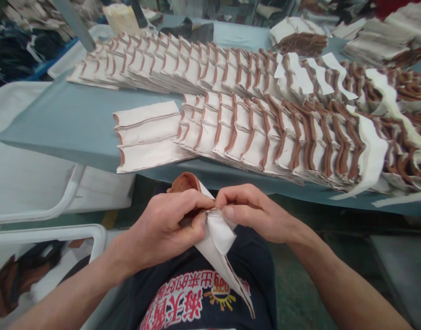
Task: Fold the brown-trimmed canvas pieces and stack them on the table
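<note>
Both my hands pinch a sewn fabric panel point(213, 245), white on one side and brown on the other, above my lap. My left hand point(174, 222) is closed on it near a seam, with a brown curled part point(185, 182) showing behind the fingers. Right beside it, my right hand point(253, 211) grips the same seam between thumb and forefinger. The panel's white end hangs down over my dark printed apron. What lies between the fingertips is hidden.
Ahead, a blue-grey table point(59, 117) bears long overlapping rows of similar panels point(245, 130), with white strips point(368, 151) at the right. A few panels point(146, 135) lie at its near edge. White bins point(100, 238) stand at the left.
</note>
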Demonstrator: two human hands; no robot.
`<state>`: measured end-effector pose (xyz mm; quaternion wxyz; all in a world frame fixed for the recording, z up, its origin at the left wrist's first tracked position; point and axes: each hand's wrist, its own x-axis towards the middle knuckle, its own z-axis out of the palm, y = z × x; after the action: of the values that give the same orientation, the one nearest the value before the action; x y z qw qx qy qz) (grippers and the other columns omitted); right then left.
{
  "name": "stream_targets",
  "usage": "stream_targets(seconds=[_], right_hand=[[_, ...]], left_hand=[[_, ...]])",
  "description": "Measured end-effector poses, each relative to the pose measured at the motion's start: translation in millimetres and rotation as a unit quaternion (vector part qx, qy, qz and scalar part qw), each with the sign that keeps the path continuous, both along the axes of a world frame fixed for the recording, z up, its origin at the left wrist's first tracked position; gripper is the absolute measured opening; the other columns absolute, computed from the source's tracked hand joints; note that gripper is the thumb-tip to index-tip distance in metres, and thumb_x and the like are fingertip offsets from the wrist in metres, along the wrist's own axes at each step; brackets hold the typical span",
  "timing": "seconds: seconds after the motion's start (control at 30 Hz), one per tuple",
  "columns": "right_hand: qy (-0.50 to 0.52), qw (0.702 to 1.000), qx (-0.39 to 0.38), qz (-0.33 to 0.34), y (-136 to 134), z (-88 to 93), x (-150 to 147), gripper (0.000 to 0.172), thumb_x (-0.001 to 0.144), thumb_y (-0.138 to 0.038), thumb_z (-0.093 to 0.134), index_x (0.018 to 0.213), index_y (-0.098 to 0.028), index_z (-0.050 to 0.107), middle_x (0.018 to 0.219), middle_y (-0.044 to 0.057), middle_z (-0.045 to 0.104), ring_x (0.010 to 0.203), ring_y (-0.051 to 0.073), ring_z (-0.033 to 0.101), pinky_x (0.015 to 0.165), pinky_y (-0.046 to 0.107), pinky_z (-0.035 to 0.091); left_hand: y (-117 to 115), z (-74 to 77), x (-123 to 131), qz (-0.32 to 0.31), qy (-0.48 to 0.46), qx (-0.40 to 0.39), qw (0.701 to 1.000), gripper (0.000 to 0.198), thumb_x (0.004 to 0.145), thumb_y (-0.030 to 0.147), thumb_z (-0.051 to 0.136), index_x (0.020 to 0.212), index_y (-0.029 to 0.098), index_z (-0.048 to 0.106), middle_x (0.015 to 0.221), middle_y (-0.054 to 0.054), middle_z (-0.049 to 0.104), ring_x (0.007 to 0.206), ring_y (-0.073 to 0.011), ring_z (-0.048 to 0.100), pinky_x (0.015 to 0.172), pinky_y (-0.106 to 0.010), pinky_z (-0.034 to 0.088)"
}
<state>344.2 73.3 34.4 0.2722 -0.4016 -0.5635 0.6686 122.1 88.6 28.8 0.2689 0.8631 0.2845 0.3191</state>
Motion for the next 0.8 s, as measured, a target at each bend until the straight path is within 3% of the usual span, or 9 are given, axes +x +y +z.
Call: stream_targets(seconds=[0.13,0.33,0.57,0.8], right_hand=[[0.032,0.999,-0.03,-0.017,-0.4,-10.4,0.1,0.028,0.085,-0.041,0.06,0.073,-0.016,0.06,0.063,-0.004,0.047,0.058,0.011,0.039,0.053,0.025,0.03],[0.101,0.992,-0.053,-0.06,-3.2,-29.5,-4.8,0.038,0.09,-0.047,0.063,0.068,-0.017,0.06,0.057,-0.006,0.04,0.052,0.01,0.029,0.047,0.025,0.023],[0.158,0.956,-0.213,-0.124,-17.0,-32.0,-20.6,0.052,0.088,-0.064,0.069,0.067,-0.018,0.06,0.053,-0.006,0.045,0.045,0.009,0.03,0.042,0.023,0.022],[0.152,0.951,-0.221,-0.157,-8.8,-31.2,-30.4,0.048,0.079,-0.059,0.079,0.065,-0.018,0.057,0.054,-0.005,0.05,0.046,0.008,0.035,0.043,0.021,0.028]], left_hand=[[-0.2,-6.6,-3.5,-0.03,-0.003,0.089,0.996,0.022,0.093,0.003,0.055,0.108,0.017,0.064,0.088,0.0,0.077,0.074,-0.0101,0.072,0.07,-0.018,0.052],[8.8,-17.0,-5.8,-0.074,-0.009,0.178,0.981,0.017,0.105,0.011,0.048,0.117,0.013,0.061,0.099,-0.01,0.079,0.087,-0.0165,0.077,0.077,-0.022,0.06],[12.5,-39.8,-11.4,-0.067,0.039,0.257,0.963,0.021,0.107,0.013,0.048,0.123,0.01,0.061,0.098,-0.01,0.078,0.081,-0.0176,0.075,0.069,-0.024,0.06],[18.7,-45.5,-7.8,-0.067,0.04,0.247,0.966,0.022,0.103,0.011,0.047,0.122,0.013,0.059,0.093,-0.01,0.078,0.078,-0.0189,0.075,0.069,-0.027,0.06]])
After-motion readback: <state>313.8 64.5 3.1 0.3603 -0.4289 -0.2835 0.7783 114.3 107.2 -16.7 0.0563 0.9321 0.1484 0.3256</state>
